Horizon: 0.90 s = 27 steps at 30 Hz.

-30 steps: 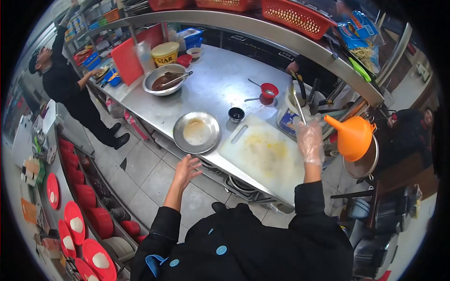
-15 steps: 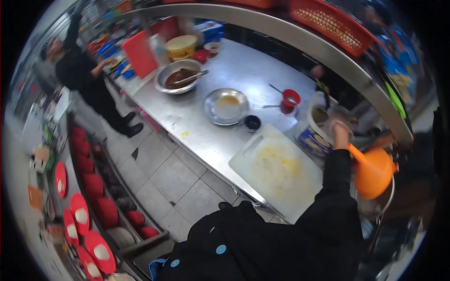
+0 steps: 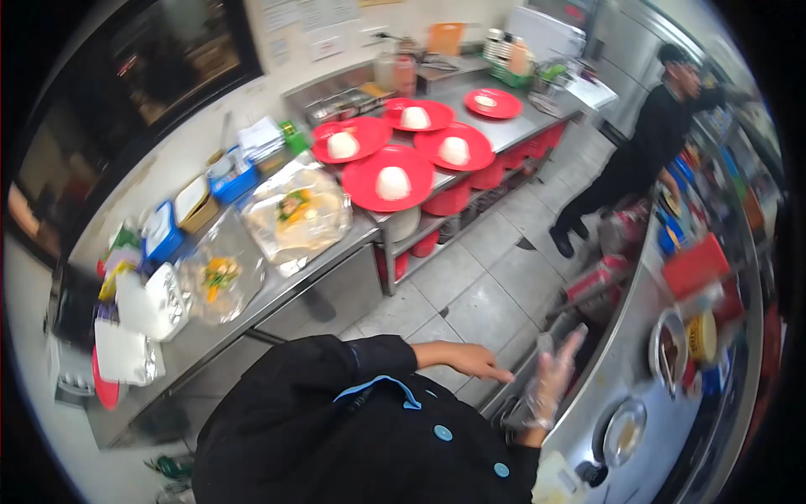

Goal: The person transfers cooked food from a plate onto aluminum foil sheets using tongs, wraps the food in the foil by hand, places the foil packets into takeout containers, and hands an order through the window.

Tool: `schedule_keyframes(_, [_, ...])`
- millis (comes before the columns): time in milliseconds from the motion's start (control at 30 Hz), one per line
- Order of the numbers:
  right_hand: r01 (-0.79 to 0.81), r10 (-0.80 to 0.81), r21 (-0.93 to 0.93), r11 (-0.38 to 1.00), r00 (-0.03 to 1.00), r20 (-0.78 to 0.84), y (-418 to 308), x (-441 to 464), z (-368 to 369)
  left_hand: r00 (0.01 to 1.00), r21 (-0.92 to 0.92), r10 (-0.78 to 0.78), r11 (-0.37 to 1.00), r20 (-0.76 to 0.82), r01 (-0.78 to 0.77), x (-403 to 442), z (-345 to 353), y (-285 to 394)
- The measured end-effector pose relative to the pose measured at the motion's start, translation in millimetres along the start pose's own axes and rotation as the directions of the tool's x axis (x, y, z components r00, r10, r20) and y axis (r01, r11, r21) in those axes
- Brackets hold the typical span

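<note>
My left hand (image 3: 475,361) is bare and held in front of my body above the floor, its fingers stretched loosely to the right. Nothing shows in it. Close by, my right hand (image 3: 550,382) wears a clear plastic glove, its fingers apart and pointing up, with no object in it. It is beside the edge of the steel table (image 3: 617,336). On that table, nearest the right hand, are a white cutting board (image 3: 556,480), a small black cup (image 3: 592,474) and a shallow metal plate (image 3: 625,432).
Red plates (image 3: 388,200) with rice mounds line the far counter. Two foil sheets (image 3: 294,244) with food lie left of them, near an open white takeaway box (image 3: 138,336). A metal bowl (image 3: 669,351) stands at right. Another person (image 3: 642,143) stands in the aisle.
My view has swung left from the steel table toward the counter of plates. My right hand has left the white tub and come in front of me. My left hand now shows.
</note>
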State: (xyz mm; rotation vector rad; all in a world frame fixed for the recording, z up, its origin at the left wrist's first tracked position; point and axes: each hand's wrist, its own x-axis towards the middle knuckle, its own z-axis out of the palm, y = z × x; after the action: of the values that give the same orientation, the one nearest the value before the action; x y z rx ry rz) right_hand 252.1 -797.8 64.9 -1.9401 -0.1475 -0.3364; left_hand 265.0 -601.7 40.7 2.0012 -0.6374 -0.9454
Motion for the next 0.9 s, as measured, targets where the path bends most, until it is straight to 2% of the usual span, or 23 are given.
schedule_keyframes(33, [0.051, -0.062, 0.098, 0.994, 0.991, 0.117, 4, 16, 44, 0.998, -0.012, 0.012, 1.000, 0.066, -0.011, -19, -10, 24])
schedule_keyframes(67, [0.000, -0.058, 0.280, 0.960, 0.978, 0.200, 4, 24, 81, 1.000, -0.038, 0.000, 0.999, 0.025, 0.001, -36, -14, 28])
schedule_keyframes(100, [0.008, -0.080, 0.287, 0.958, 0.967, 0.241, -15, 32, 108, 0.992, 0.153, 0.041, 0.988, -0.120, -0.023, -51, -22, 27])
schedule_keyframes(133, [-0.153, 0.021, 0.464, 0.873, 0.961, 0.277, -36, 38, 133, 0.964, 0.345, 0.098, 0.938, -0.249, -0.006, -65, -31, 21])
schedule_keyframes(167, [-0.312, 0.123, 0.605, 0.732, 0.935, 0.334, -54, 44, 157, 0.853, 0.248, 0.339, 0.934, -0.397, -0.256, -83, -33, -1])
schedule_keyframes(200, [-0.321, 0.105, 0.605, 0.729, 0.925, 0.364, -68, 51, 181, 0.845, 0.244, 0.322, 0.941, -0.427, -0.235, -102, -37, -14])
schedule_keyframes(267, [-0.266, 0.081, 0.696, 0.667, 0.954, 0.288, -89, 60, 225, 0.771, 0.337, 0.362, 0.919, -0.524, -0.203, -134, -41, -34])
schedule_keyframes(300, [-0.252, 0.020, 0.815, 0.521, 0.959, 0.284, -89, 64, 253, 0.777, 0.325, 0.329, 0.931, -0.537, -0.169, -152, -51, -42])
schedule_keyframes(333, [-0.270, 0.003, 0.809, 0.522, 0.949, 0.315, -102, 69, 278, 0.761, 0.315, 0.315, 0.937, -0.567, -0.153, -165, -54, -53])
schedule_keyframes(400, [-0.265, -0.103, 0.773, 0.577, 0.915, 0.390, -137, 72, 335, 0.659, 0.203, 0.208, 0.975, -0.723, -0.085, -193, -64, -76])
schedule_keyframes(433, [-0.272, -0.143, 0.806, 0.526, 0.905, 0.400, -156, 67, 356, 0.653, 0.158, 0.128, 0.987, -0.746, -0.013, -216, -72, -77])
schedule_keyframes(467, [-0.285, -0.168, 0.805, 0.520, 0.890, 0.424, -170, 65, 377, 0.628, 0.151, 0.115, 0.988, -0.770, 0.005, -231, -74, -87])
schedule_keyframes(533, [-0.271, -0.288, 0.751, 0.602, 0.804, 0.520, -195, 65, 418, 0.480, 0.018, -0.005, 0.999, -0.877, 0.044, -262, -80, -104])
schedule_keyframes(567, [-0.161, -0.369, 0.785, 0.598, 0.815, 0.448, -202, 65, 443, 0.492, -0.163, -0.135, 0.987, -0.860, -0.014, -282, -83, -108])
schedule_keyframes(600, [-0.180, -0.393, 0.789, 0.587, 0.789, 0.473, -208, 71, 467, 0.453, -0.176, -0.156, 0.984, -0.878, -0.002, -300, -83, -116])
schedule_keyframes(667, [-0.181, -0.504, 0.784, 0.593, 0.676, 0.538, -219, 86, 513, 0.453, -0.423, -0.380, 0.906, -0.807, 0.007, -328, -73, -131])
schedule_keyframes(700, [-0.170, -0.484, 0.774, 0.610, 0.693, 0.534, -239, 85, 531, 0.374, -0.437, -0.420, 0.898, -0.827, 0.044, -335, -62, -147])
schedule_keyframes(733, [-0.195, -0.506, 0.770, 0.607, 0.653, 0.564, -249, 89, 555, 0.295, -0.458, -0.459, 0.886, -0.838, 0.079, -339, -46, -166])
schedule_keyframes(800, [-0.041, -0.697, 0.755, 0.655, 0.354, 0.624, -272, 91, 607, 0.051, -0.527, -0.578, 0.774, -0.815, 0.352, -353, -15, -188])
schedule_keyframes(833, [-0.098, -0.685, 0.747, 0.657, 0.336, 0.647, -291, 78, 633, 0.011, -0.549, -0.590, 0.757, -0.807, 0.355, -365, -5, -188])
schedule_keyframes(867, [-0.118, -0.698, 0.752, 0.648, 0.303, 0.649, -311, 66, 654, -0.060, -0.670, -0.693, 0.668, -0.719, 0.324, -374, 6, -187])
schedule_keyframes(900, [-0.012, -0.716, 0.731, 0.683, 0.189, 0.672, -331, 52, 671, -0.123, -0.780, -0.783, 0.564, -0.610, 0.273, -380, 16, -187])
